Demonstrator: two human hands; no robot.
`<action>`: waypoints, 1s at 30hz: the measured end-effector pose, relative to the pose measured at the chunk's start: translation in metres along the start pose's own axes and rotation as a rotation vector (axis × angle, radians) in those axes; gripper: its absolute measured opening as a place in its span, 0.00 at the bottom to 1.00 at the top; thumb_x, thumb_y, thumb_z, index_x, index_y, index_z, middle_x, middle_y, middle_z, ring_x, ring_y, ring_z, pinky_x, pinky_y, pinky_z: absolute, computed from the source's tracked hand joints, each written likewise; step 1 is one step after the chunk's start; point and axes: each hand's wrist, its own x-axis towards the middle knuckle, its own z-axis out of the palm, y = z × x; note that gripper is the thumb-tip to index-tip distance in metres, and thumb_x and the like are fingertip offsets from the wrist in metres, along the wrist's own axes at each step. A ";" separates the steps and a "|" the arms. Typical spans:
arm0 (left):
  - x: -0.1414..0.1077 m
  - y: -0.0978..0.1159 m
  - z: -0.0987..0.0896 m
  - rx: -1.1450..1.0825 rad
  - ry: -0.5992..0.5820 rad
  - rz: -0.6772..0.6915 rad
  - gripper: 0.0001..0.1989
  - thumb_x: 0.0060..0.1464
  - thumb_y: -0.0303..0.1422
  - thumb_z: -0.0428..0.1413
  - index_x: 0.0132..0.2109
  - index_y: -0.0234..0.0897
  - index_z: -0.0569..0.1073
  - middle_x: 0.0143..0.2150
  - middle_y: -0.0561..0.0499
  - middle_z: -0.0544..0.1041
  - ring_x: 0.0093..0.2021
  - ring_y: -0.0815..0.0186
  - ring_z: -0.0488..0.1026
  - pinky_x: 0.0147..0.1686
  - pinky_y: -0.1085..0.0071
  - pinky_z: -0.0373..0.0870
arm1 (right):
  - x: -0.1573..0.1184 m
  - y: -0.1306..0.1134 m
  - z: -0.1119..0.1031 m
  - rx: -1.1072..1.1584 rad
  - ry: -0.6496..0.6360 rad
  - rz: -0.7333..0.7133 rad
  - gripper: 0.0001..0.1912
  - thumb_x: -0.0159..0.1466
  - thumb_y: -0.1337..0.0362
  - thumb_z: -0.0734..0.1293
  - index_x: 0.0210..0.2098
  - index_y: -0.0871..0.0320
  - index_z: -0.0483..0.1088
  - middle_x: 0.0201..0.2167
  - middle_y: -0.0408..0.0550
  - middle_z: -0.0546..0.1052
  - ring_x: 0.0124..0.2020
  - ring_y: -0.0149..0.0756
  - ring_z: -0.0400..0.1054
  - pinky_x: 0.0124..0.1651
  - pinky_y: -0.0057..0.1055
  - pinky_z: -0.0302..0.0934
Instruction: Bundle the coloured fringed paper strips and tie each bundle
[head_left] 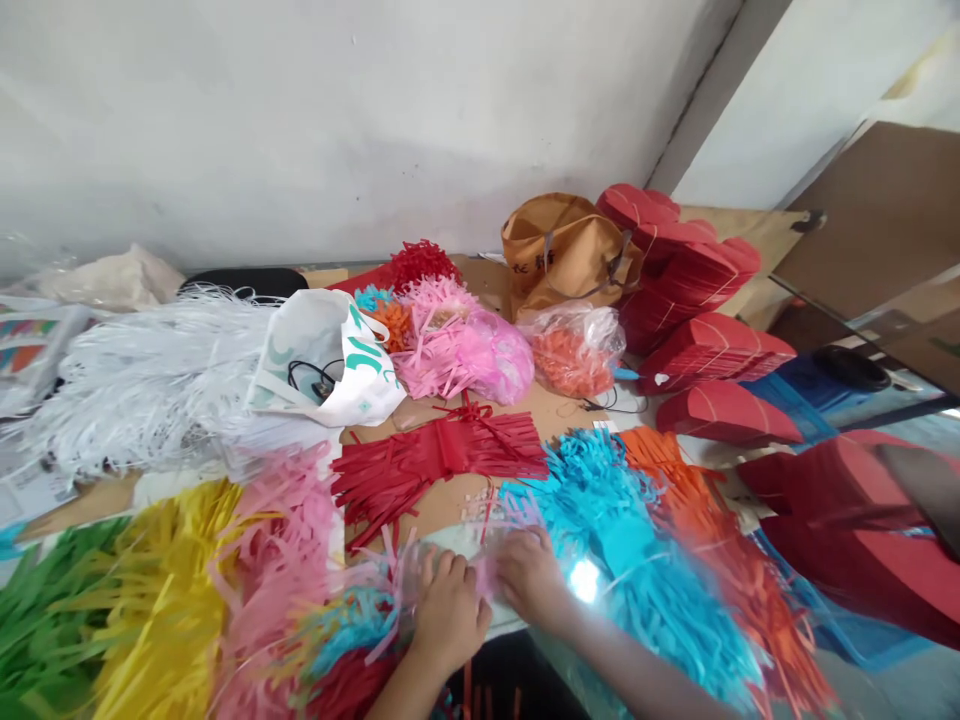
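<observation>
At the front edge of the table, my left hand [450, 610] and my right hand [531, 578] work close together, both with curled fingers. Pale pink strips [486, 572] run between them, blurred, and both hands grip these. Clear plastic seems to lie around the strips. Just beyond my hands lies a bundle of dark red strips [442, 450], pinched at its middle. Bright blue strips [626, 550] spread beside my right forearm. Next to my left hand is a mixed heap with blue strips [356, 630] and dark red ones.
Pink [281, 550], yellow [169, 600] and green strips [60, 620] lie left; orange strips [720, 550] lie right. Farther back are white strips [165, 370], a white bag [360, 375], a bagged orange bundle [574, 360], a brown bag [555, 255] and red stacks [712, 350].
</observation>
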 end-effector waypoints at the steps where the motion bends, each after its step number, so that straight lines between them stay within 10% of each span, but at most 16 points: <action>1: -0.001 0.002 0.001 0.005 0.007 -0.005 0.12 0.54 0.35 0.55 0.42 0.35 0.78 0.43 0.44 0.77 0.52 0.52 0.67 0.66 0.48 0.44 | 0.003 -0.002 -0.004 0.030 0.004 0.035 0.04 0.60 0.66 0.67 0.33 0.52 0.75 0.39 0.39 0.79 0.52 0.40 0.64 0.63 0.46 0.41; 8: -0.010 0.002 0.009 -0.001 0.037 -0.036 0.15 0.48 0.29 0.55 0.45 0.37 0.76 0.44 0.47 0.78 0.54 0.54 0.68 0.67 0.48 0.43 | -0.003 0.001 -0.003 -0.054 -0.114 -0.173 0.12 0.61 0.61 0.67 0.44 0.56 0.74 0.50 0.50 0.76 0.60 0.49 0.59 0.69 0.56 0.28; 17: -0.018 -0.005 0.017 0.051 0.143 -0.078 0.14 0.57 0.27 0.55 0.49 0.41 0.77 0.48 0.48 0.79 0.55 0.54 0.69 0.66 0.46 0.47 | 0.006 0.002 0.000 0.067 0.072 -0.075 0.05 0.62 0.65 0.67 0.30 0.54 0.75 0.42 0.42 0.79 0.56 0.44 0.63 0.68 0.56 0.28; 23: -0.014 -0.007 0.024 0.092 0.179 -0.064 0.14 0.61 0.25 0.53 0.48 0.44 0.78 0.47 0.51 0.81 0.55 0.56 0.70 0.65 0.48 0.51 | -0.002 -0.005 0.011 -0.085 0.114 -0.123 0.11 0.61 0.62 0.69 0.44 0.53 0.73 0.44 0.46 0.78 0.57 0.47 0.61 0.69 0.60 0.23; 30: -0.035 -0.039 0.001 0.191 0.222 -0.090 0.24 0.57 0.18 0.48 0.57 0.41 0.74 0.57 0.44 0.76 0.60 0.50 0.66 0.64 0.44 0.49 | -0.018 0.006 0.040 -0.147 0.290 -0.066 0.14 0.68 0.70 0.59 0.36 0.48 0.73 0.35 0.42 0.77 0.48 0.42 0.66 0.69 0.58 0.31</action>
